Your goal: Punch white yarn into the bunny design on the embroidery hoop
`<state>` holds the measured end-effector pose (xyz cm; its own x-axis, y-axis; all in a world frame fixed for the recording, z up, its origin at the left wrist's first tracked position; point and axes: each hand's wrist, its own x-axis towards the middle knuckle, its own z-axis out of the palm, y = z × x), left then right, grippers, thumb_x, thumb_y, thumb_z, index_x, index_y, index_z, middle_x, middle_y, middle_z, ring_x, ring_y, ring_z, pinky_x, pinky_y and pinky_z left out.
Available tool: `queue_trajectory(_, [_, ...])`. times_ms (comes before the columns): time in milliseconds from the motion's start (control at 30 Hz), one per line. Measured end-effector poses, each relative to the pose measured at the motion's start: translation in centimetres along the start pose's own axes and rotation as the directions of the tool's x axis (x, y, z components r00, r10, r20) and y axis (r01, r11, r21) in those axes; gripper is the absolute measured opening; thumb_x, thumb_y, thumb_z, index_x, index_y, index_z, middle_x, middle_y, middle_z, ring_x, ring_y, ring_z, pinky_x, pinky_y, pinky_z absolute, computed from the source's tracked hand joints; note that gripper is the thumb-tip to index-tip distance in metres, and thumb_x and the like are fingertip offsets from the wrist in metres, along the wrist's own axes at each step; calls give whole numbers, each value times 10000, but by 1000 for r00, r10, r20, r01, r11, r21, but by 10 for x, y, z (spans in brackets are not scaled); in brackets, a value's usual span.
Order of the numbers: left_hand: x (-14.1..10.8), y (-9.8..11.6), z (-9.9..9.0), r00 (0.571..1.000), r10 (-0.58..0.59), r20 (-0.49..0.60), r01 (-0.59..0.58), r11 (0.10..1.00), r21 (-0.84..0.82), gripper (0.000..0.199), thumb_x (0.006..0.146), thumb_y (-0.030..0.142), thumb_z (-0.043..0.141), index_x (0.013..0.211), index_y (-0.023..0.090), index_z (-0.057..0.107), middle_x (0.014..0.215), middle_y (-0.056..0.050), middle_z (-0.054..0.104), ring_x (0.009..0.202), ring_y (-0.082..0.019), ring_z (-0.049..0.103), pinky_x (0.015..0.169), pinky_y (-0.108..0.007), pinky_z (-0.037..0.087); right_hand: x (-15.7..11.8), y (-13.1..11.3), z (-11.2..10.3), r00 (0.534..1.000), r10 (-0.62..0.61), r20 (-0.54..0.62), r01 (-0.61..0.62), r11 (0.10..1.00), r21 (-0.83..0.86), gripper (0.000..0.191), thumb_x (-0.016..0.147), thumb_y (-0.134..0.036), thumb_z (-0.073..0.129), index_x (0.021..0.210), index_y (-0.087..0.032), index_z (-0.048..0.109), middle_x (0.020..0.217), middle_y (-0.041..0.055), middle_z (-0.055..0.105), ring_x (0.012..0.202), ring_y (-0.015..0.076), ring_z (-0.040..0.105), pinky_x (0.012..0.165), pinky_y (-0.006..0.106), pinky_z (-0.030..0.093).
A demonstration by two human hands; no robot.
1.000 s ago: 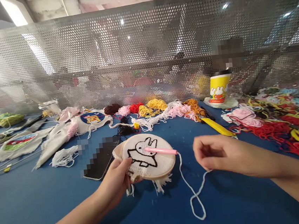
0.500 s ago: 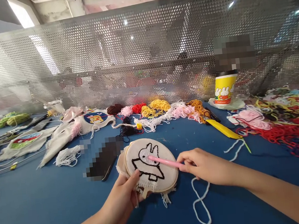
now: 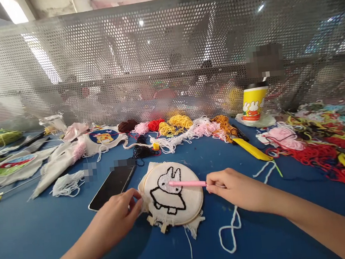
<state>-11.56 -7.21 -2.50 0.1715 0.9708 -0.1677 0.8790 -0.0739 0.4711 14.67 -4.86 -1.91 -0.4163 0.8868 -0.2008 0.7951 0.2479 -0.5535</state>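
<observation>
My right hand (image 3: 231, 187) is closed round a pink punch needle (image 3: 190, 183), whose tip meets the white-filled face of a rabbit outlined in black. That rabbit is worked on cream cloth stretched in a round embroidery hoop (image 3: 195, 204), tilted toward me above the blue table. At the hoop's left edge, my left hand (image 3: 119, 210) has its fingers curled, thumb and forefinger at the frayed cloth margin (image 3: 146, 203); the exact grip is partly hidden. White yarn (image 3: 231, 233) trails in a loop below my right hand.
A black phone (image 3: 113, 186) lies beyond my left hand. Coloured yarn piles (image 3: 180, 121) line the back, with more red yarn (image 3: 318, 158) at right. A yellow cutter (image 3: 252, 149) and a yellow cup (image 3: 254, 103) stand near a perforated metal screen (image 3: 167, 44).
My left hand has let go of the hoop's lower left and moved left to the cloth edge. The hoop has turned slightly; the punch needle stays on the rabbit's face.
</observation>
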Motion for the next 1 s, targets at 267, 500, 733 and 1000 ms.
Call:
queue_trajectory(267, [20,31,5,882,461,99,-466,816,343,256,769,266,412,970,218,562,1003,-65,552,914,-212,527,809,-351,405,-8,1,2,999,-43,3,43,993,-109,276,813,-336,341,658,-185,513,528,-27,467,443,69,363,428,189,235])
queue_trajectory(500, [54,53,30,764,608,216,-639,665,386,277,742,156,417,981,133,555,1020,-125,536,951,-246,505,829,-370,404,-7,32,-7,991,20,-133,-54,965,-256,256,792,-377,381,714,-191,539,706,23,586,655,142,530,568,227,347])
queue_trajectory(733, [67,52,28,778,592,212,-623,678,391,205,780,173,395,840,159,590,840,-90,565,780,-195,546,689,-308,442,-27,82,-63,901,290,-323,-371,901,-225,226,750,-355,420,796,-172,544,761,61,619,696,188,573,609,279,411])
queue_trajectory(1000, [71,48,25,757,614,222,-647,660,380,228,782,111,372,739,161,590,771,-75,588,742,-180,541,654,-277,422,-113,129,-63,702,550,-452,-644,761,-74,277,736,-383,400,842,-192,571,914,92,638,819,234,596,702,319,468])
